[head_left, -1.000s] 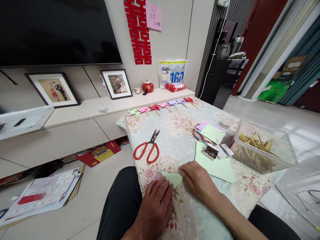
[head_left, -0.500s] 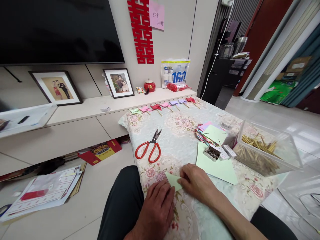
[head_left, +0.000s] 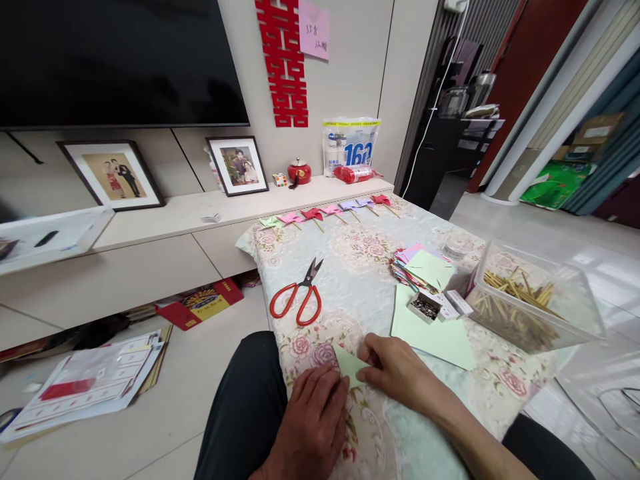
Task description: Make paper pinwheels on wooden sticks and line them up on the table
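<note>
On the flowered tablecloth in front of me lies a small piece of light green paper [head_left: 349,366], folded to a triangle. My left hand [head_left: 316,413] rests flat at its lower left, fingers stretched side by side, their tips against the paper. At the opposite corner, thumb and fingers of my right hand [head_left: 393,369] are pinched on the paper's edge. Scissors with red handles [head_left: 302,297] lie beyond my left hand, blades pointing away and apart. To the right is a larger light green sheet [head_left: 450,349], with a small box of metal pins [head_left: 425,307] on it.
A clear plastic tub [head_left: 540,293] of thin wooden sticks stands at the right. Near it lies a stack of coloured paper [head_left: 429,267]. Several paper pinwheels on sticks [head_left: 313,214] line the table's far edge. Behind runs a low white cabinet [head_left: 165,230].
My right hand has shifted slightly right and down. The green paper's visible part sits a little further right and shows more. My left hand has barely moved.
</note>
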Demonstrator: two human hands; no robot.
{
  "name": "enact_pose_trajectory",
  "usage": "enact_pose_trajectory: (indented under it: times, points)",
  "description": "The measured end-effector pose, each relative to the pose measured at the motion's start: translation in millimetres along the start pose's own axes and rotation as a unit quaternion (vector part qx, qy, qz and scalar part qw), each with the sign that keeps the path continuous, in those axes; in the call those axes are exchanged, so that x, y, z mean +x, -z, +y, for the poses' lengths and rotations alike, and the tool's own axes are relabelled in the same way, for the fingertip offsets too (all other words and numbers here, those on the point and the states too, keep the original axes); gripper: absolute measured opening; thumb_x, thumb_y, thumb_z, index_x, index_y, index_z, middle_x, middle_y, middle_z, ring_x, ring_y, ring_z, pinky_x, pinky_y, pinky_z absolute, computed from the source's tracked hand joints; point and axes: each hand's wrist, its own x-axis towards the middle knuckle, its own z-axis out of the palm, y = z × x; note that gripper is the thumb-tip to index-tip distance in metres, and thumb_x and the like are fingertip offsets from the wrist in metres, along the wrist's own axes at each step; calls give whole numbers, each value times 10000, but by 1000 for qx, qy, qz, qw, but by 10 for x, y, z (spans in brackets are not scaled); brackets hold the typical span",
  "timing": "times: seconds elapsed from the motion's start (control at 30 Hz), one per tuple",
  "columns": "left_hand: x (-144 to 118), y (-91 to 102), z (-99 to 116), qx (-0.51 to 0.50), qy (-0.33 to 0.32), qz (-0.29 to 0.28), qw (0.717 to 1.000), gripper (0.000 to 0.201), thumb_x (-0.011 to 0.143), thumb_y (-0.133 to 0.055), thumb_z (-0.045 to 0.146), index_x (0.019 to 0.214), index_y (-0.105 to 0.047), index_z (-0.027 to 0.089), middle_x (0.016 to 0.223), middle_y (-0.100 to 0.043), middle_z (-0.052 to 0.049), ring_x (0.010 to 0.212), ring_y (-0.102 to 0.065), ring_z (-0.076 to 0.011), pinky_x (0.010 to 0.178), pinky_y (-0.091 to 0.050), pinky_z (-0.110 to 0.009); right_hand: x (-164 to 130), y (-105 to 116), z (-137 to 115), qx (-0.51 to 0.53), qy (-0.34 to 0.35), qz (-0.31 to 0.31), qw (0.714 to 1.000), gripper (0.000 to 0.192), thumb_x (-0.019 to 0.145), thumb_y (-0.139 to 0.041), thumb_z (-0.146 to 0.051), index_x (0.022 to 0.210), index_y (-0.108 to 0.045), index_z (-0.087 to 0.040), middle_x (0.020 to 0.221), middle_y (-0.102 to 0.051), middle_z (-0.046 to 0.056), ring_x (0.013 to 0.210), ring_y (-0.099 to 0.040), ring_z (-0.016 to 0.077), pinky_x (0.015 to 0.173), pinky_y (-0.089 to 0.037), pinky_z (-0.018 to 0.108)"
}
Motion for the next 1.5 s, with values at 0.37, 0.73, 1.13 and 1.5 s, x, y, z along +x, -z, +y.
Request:
enact_pose_trajectory:
  times: [0.37, 0.73, 1.13, 1.5]
  points:
    - [274, 76, -54, -644, 422, 13, 638, 339, 877, -642, 221, 1215, -653, 240, 1121, -730, -77, 1039, -673, -223, 933, -515, -364, 122, -4, 185, 528, -14, -112, 842, 644, 607, -898, -335, 1175, -648, -159, 633, -577, -62, 532, -467, 75, 555, -311, 215]
    - [588, -1, -41, -787, 401, 44, 467, 308, 647, -884, 176, 915, -731, 184, 728, -688, 3, 655, -651, -140, 668, -515, -267, 88, -111, 61, 606, 9, -203, 769, 709, 619, -911, -274, 1266, -647, -153, 651, -535, -56, 520, -450, 53, 503, -323, 186]
    - [492, 321, -284, -766, 446, 183, 426, 256, 717, -825, 208, 943, -715, 161, 878, -723, -37, 766, -645, -142, 717, -495, -238, 726, -135, -196, 171, 88, 11, 981, 264, 911, -520, -369, 984, -623, -137, 671, -609, 4, 634, -578, 150, 624, -475, 267]
    - [581, 478, -337, -745, 474, 233, 406, 233, 701, -832, 190, 899, -721, 139, 839, -699, -28, 687, -590, -103, 635, -480, -210, 1406, -456, -977, -177, -2, 89, 980, 274, 906, -525, -138, 1153, -591, -38, 1120, -647, 260, 1015, -667, 322, 827, -470, 379]
